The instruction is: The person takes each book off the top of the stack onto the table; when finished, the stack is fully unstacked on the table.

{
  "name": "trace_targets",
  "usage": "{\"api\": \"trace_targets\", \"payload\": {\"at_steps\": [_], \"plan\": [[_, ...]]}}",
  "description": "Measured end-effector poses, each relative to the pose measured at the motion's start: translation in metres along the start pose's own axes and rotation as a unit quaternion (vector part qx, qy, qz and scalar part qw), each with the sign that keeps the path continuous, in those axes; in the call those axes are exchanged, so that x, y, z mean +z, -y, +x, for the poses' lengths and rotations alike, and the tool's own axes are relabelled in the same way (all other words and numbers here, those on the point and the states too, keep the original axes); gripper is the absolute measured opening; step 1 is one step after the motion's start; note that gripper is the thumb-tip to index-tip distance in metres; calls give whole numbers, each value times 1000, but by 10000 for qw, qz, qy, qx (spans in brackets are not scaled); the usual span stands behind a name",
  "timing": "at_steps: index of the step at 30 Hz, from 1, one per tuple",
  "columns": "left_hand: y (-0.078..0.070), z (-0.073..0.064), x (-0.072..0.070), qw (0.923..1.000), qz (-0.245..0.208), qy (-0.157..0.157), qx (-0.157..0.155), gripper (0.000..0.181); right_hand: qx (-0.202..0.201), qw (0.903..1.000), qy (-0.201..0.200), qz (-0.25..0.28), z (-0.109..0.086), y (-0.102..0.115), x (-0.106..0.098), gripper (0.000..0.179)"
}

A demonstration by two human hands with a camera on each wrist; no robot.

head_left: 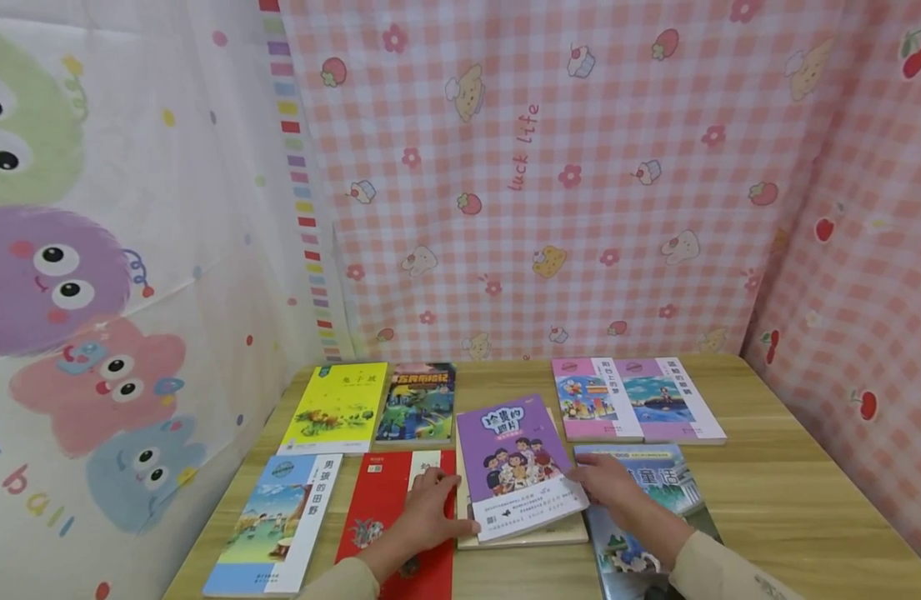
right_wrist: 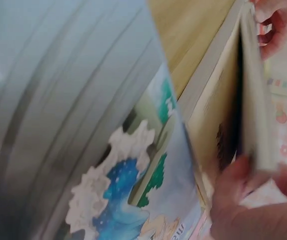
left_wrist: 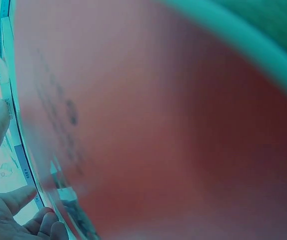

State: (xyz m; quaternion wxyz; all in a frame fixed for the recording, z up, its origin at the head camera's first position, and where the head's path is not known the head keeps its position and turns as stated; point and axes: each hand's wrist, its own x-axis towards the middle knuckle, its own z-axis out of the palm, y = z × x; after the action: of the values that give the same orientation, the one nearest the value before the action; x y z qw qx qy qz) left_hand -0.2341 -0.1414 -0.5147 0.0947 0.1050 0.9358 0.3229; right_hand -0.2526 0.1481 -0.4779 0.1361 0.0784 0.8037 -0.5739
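Note:
A purple picture-covered book (head_left: 513,467) lies slightly turned above a cream book (head_left: 535,535), which shows around its edges. My right hand (head_left: 628,496) pinches the purple book by its right edge. In the right wrist view, the held book (right_wrist: 259,110) stands apart from the one beneath, leaving a dark gap. At the lower left side, my left hand (head_left: 426,517) touches the purple book's edge with spread thumb and forefinger. That hand is over a red book (head_left: 377,500). Beneath my right forearm lies a blue-green book (head_left: 618,542).
Left on the wooden table (head_left: 790,500) are a yellow book (head_left: 340,404), a dark illustrated book (head_left: 418,404) and a light-blue book (head_left: 265,517). Two pink-edged books (head_left: 591,400) lie at the back right. Printed curtains (head_left: 550,183) stand behind and at both sides.

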Motion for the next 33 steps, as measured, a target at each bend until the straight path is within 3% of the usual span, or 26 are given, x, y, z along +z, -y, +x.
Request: {"api": "trace_targets", "payload": {"at_steps": [8,14,18,25,33], "plan": [[0,0,-1,10000,-31,60,-44,81,-188,9985,508,125,6,-2,0,60],[5,0,-2,9999,-77,115,78,79,-128,9986,504,54,3,-7,-3,70],[8,0,-5,9997,-75,170,144,78,-131,9979,558,297,0,-9,-5,70],[5,-2,-10,9993,-224,311,-1,78,-114,9964,450,713,-7,-13,-12,68],[3,-3,-9,9996,125,260,-36,74,-210,9947,434,909,-20,-12,-30,66]]}}
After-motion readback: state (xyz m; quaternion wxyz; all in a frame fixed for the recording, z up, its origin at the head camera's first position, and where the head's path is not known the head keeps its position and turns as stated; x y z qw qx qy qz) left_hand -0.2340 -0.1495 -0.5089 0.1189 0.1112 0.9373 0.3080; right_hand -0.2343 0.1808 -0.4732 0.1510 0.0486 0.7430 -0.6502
